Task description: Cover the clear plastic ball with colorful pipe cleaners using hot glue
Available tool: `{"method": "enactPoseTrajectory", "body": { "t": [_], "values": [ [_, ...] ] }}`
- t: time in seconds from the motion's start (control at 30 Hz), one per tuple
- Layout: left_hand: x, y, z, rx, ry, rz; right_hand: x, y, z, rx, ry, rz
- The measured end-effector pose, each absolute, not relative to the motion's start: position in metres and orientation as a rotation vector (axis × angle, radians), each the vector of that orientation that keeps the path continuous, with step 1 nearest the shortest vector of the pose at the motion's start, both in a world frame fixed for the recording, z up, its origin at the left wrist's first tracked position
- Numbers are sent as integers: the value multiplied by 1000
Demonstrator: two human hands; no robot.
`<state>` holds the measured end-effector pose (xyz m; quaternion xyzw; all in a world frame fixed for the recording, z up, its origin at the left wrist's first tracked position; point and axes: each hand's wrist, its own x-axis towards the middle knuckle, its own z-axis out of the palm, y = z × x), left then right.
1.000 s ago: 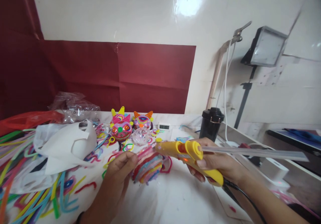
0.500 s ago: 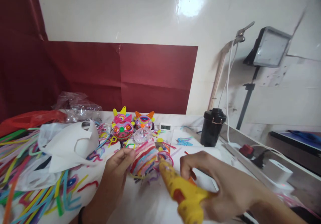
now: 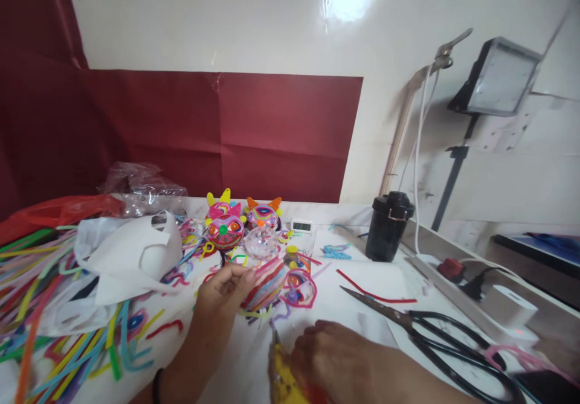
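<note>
My left hand (image 3: 222,298) pinches a striped ball (image 3: 265,286), which is wrapped in pink, red, blue and yellow fuzzy strips. In my right hand (image 3: 328,355) is a yellow glue gun (image 3: 285,380), low at the front edge of the view, its nozzle tip below the ball and apart from it. Part of the gun is cut off and slightly blurred. Right of the ball lies a flat pink-edged piece (image 3: 301,289) with a purple spot. A purple bent strip (image 3: 281,314) sits just under the ball. Large black-handled scissors (image 3: 410,322) lie to the right of my right hand.
Finished animal-faced balls (image 3: 224,232) stand behind with a clear faceted lump (image 3: 260,242) and a small digital clock (image 3: 301,226). Pipe cleaners (image 3: 67,368) and a white mask-like form (image 3: 129,259) crowd the left. At right are a black cup (image 3: 389,226) and a power strip (image 3: 493,325).
My right hand has lowered the glue gun from beside the ball toward the front, uncovering the scissors and the pink-edged piece. My left hand still holds the ball. The view has shifted slightly.
</note>
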<state>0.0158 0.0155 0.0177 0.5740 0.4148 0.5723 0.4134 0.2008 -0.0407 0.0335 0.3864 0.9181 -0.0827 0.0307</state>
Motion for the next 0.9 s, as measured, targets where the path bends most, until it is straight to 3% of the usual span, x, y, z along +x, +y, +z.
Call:
{"method": "enactPoseTrajectory", "body": {
  "t": [0.23, 0.5, 0.9],
  "values": [
    [21, 10, 14, 1537, 1032, 1339, 224, -25, 48, 2097, 3273, -693],
    [28, 4, 14, 1706, 1039, 1273, 225, -15, 39, 1952, 3266, -1583],
    [29, -1, 12, 1860, 1058, 1253, 225, -13, 41, 2053, 3037, -1810]
  ]
}}
